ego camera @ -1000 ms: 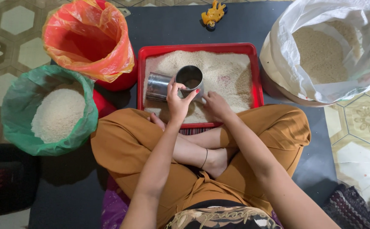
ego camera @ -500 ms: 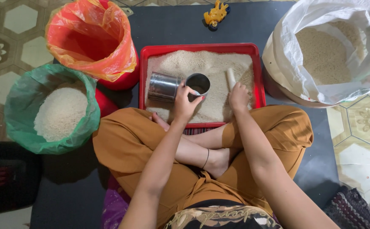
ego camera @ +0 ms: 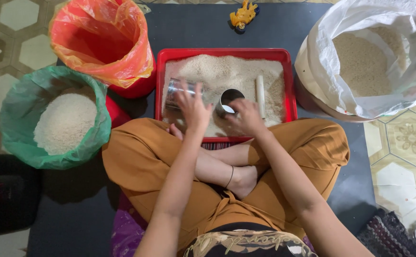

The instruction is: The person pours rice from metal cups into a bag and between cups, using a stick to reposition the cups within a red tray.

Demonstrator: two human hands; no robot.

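Rice (ego camera: 227, 71) fills the red tray (ego camera: 289, 85) right under both hands, heaped pale and grainy from rim to rim. Left hand (ego camera: 192, 109) is curled over a shiny metal cup (ego camera: 175, 90), fingers wrapped across its side, the cup blurred and tipped on its side above the tray's left part. Right hand (ego camera: 246, 116) sits just beside it, fingers closed round the rim of a second, dark-mouthed metal cup (ego camera: 229, 101) that stands in the rice with its opening facing up; something pale shows inside, though what it is cannot be told. The two hands are near each other without touching, both held over the near edge of the tray.

Just beyond the right hand a small white stick (ego camera: 260, 95) lies lengthwise on the rice. Out past the left hand stands a red bucket lined with an orange bag (ego camera: 98, 43), and nearer in on that same side a green bag (ego camera: 22, 95) holds a mound of white rice. Off to the right of the right hand gapes a big white sack (ego camera: 350, 28) with brownish grain inside. Far ahead of both hands, beyond the tray, a little yellow toy (ego camera: 242, 15) rests on the dark mat (ego camera: 193, 28). Below the wrists the person's crossed legs in mustard trousers (ego camera: 141, 162) press close up to the tray's near rim.
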